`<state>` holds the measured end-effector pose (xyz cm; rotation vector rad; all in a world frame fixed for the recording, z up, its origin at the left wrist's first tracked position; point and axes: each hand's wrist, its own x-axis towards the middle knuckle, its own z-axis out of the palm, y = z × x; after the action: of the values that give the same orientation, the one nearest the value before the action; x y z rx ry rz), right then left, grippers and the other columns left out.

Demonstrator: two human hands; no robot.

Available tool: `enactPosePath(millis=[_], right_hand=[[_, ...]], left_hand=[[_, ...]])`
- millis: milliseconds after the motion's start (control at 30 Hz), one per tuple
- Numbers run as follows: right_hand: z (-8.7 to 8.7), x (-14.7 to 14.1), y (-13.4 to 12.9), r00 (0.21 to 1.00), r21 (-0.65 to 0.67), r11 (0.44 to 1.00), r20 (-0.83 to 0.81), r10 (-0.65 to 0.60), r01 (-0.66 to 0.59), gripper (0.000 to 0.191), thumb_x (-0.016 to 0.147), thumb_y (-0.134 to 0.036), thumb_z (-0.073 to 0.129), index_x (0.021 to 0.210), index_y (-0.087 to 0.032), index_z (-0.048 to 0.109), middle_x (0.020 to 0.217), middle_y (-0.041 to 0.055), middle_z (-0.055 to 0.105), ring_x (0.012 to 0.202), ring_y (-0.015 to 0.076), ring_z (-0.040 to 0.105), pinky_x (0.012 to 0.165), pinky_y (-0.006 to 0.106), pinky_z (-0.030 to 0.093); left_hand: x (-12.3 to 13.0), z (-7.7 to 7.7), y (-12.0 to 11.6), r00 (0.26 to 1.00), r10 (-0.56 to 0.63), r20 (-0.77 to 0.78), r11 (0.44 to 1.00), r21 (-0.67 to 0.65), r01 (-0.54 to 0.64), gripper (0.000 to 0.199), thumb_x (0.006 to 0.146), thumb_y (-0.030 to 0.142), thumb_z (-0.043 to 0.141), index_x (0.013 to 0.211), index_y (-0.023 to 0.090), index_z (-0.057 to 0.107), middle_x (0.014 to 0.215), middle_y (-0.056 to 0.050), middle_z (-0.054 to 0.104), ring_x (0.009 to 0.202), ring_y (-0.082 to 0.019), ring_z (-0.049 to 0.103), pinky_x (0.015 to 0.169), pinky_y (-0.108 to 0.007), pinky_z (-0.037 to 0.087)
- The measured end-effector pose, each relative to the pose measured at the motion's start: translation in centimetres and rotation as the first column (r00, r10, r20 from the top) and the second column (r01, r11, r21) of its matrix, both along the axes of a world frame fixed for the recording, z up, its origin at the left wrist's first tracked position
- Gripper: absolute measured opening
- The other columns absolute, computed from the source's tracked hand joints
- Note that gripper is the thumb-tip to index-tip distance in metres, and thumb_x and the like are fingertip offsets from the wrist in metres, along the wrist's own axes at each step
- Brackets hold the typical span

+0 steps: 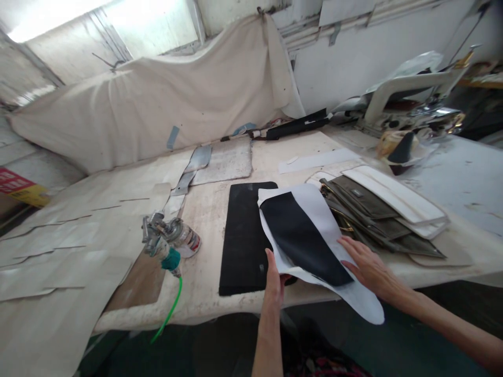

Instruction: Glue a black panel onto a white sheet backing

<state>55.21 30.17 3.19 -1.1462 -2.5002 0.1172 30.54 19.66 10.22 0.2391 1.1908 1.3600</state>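
Observation:
Between my hands lies a large white sheet (pixel 310 201) with rounded ends, and a smooth black panel (pixel 301 230) rests on top of it. My left hand (pixel 275 277) grips the sheet's near left edge, its thumb up and its other fingers partly hidden underneath. At the right edge, my right hand (pixel 363 264) holds the sheet with thumb and fingers close to the black panel's end. The sheet's near end hangs past the table edge. Partly under its left side is a flat black rectangular piece (pixel 243 235).
A spray gun (pixel 161 243) with a green hose stands left by a small can (pixel 186 238). Pale sheets (pixel 70 230) overlap at far left. Dark olive fabric pieces (pixel 365 209) are stacked at right. A sewing machine (pixel 408 89) sits behind them, and a cloth (pixel 176 94) hangs at the back.

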Motion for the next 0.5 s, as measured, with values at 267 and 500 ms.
enactPosePath(millis=[267, 500], right_hand=[[1.6, 0.8, 3.5, 0.977, -0.184, 0.973, -0.140, -0.163, 0.136, 0.044, 0.084, -0.037, 0.036, 0.115, -0.009, 0.051, 0.102, 0.0172, 0.060, 0.090, 0.0314, 0.057, 0.079, 0.045, 0.046], [3.2, -3.0, -1.7, 0.968, -0.279, 0.938, -0.198, 0.154, -0.206, 0.033, 0.087, -0.032, 0.046, 0.116, -0.019, 0.054, 0.118, 0.0096, 0.054, 0.105, 0.0220, 0.052, 0.090, 0.035, 0.043]], left_hand=[[-1.3, 0.6, -1.1, 0.979, 0.012, 0.203, 0.997, 0.071, -0.027, 0.068, 0.070, 0.074, 0.038, 0.097, 0.016, 0.060, 0.079, -0.006, 0.063, 0.074, -0.015, 0.058, 0.063, -0.023, 0.041], [-1.3, -0.6, -2.3, 0.922, 0.097, 0.375, 0.983, 0.108, -0.148, 0.059, 0.075, 0.067, 0.039, 0.096, 0.017, 0.061, 0.086, -0.006, 0.064, 0.083, -0.015, 0.059, 0.074, -0.024, 0.044]])
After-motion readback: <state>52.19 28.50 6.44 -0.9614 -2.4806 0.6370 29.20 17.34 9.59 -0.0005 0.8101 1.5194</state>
